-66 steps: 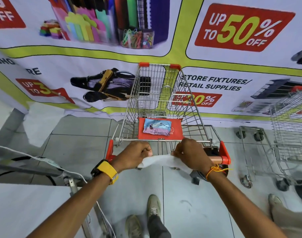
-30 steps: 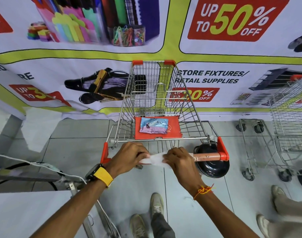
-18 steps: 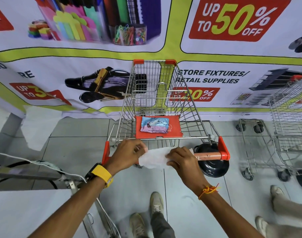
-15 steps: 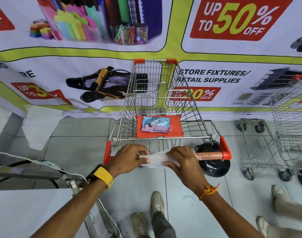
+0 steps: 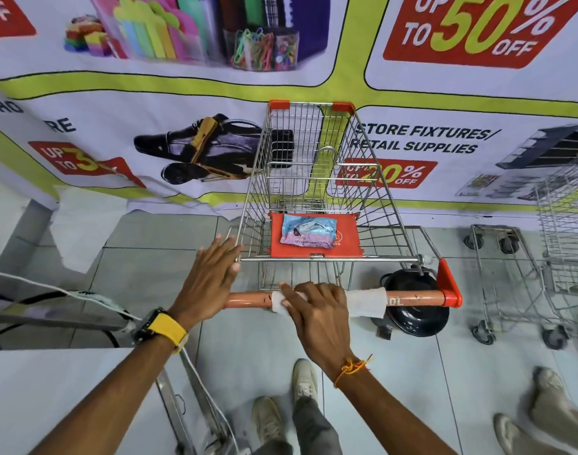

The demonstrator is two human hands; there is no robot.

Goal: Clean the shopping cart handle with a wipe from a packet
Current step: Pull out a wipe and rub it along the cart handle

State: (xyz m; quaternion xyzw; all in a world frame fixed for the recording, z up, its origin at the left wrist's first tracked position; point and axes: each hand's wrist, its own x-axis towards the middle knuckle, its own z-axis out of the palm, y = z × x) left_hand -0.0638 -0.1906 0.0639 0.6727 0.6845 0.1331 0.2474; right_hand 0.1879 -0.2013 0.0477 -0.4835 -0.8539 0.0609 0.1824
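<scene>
Left hand (image 5: 212, 277) released wipe, now open, fingers spread; right hand (image 5: 317, 310) presses white wipe (image 5: 366, 302) flat around orange handle (image 5: 419, 297).

Single head-worn wide-angle view, looking forward and steeply down from above the shopping cart (image 5: 317, 192). Close over the handle (image 5: 415, 298), with the left hand (image 5: 212, 274) and right hand (image 5: 317, 310) near the centre and both forearms entering from the near edge. Shoes and tiled floor (image 5: 143, 257) at the near bottom; banner wall (image 5: 149, 103) filling the far top, bowed by the lens. Second cart (image 5: 563, 231) cut off at far right.
</scene>
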